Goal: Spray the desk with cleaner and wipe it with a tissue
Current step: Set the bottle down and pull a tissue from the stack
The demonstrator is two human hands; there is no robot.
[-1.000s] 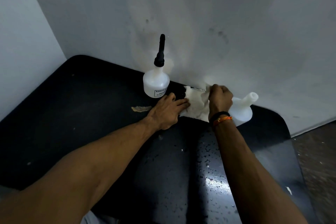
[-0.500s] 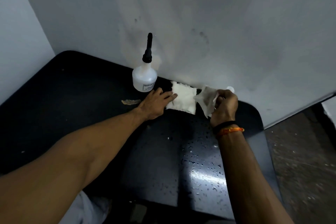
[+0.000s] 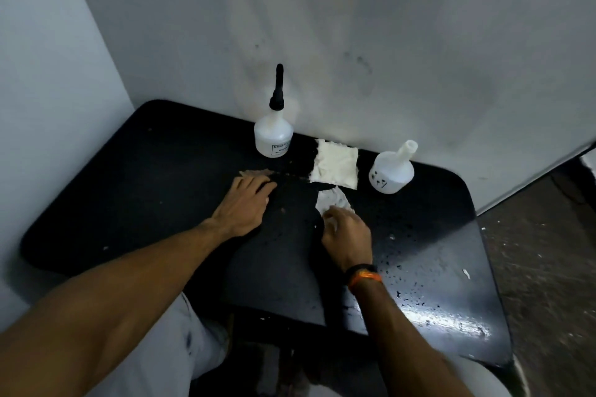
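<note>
Two white plastic bottles stand on the one black worktop [image 3: 129, 177]: one bottle with a black nozzle [image 3: 273, 135] beyond the left grip [image 3: 245, 203], and one open-necked bottle [image 3: 392, 171] beyond the right grip [image 3: 346, 234]. Two grips are in view. There is one stack of white tissues [image 3: 335, 163] just beyond the right grip, and one loose tissue [image 3: 330, 200] at its fingertips. One brownish scrap [image 3: 254, 173] lies beside the left grip's fingertips. Two bands, one black [image 3: 359, 268] and one orange [image 3: 364, 277], circle the right wrist.
</note>
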